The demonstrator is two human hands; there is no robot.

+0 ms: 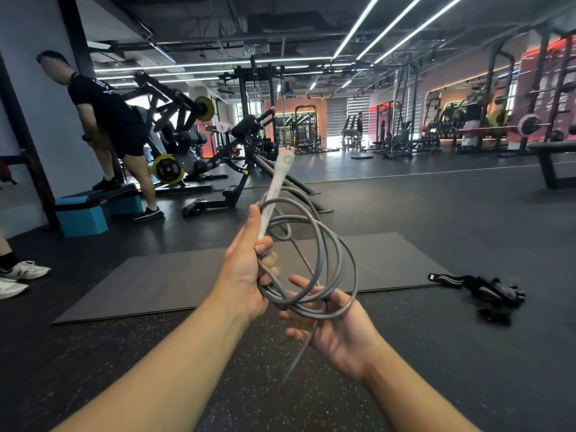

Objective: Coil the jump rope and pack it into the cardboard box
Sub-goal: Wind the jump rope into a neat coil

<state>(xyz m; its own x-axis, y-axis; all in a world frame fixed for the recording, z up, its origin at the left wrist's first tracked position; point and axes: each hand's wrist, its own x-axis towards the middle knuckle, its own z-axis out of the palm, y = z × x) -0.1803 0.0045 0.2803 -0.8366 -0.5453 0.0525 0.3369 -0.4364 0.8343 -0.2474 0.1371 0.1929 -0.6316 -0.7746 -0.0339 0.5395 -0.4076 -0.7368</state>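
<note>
Grey rope (pixel 314 260), several loops already stacked, held up over the mat (pixel 187 275). Left hand (pixel 249 269) is clenched around the white handle (pixel 276 194) plus the loop bundle, handle poking up toward 12 o'clock. Right hand (pixel 333 325) sits at about 4 o'clock from it, palm up and loose, loops resting across the fingers, the free tail hanging down past it. I'd feed that tail round in same-size loops and keep the left pinch tight so nothing springs. No box in view yet.
</note>
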